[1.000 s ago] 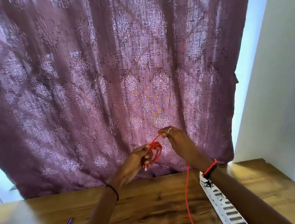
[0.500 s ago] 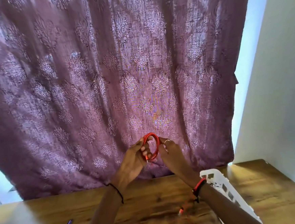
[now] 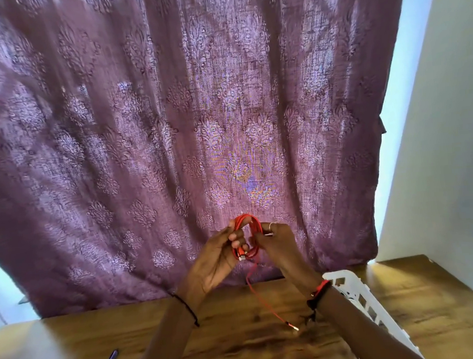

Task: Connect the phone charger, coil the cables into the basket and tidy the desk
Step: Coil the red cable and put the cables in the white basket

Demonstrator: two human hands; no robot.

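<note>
Purple patterned curtain [image 3: 141, 130], thin red cable [image 3: 245, 218] in small loops mid-frame, my left hand [image 3: 211, 263] and right hand [image 3: 280, 246] pinching it, metal-tipped tail dangling.

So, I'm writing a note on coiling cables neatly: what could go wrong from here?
1. The red cable coil is only pinched between the left hand and the right hand, so its loops could spring open on the way to the white basket.
2. The loose plug end dangles over the desk, close to the wristband and its hanging threads, and might snag there.
</note>
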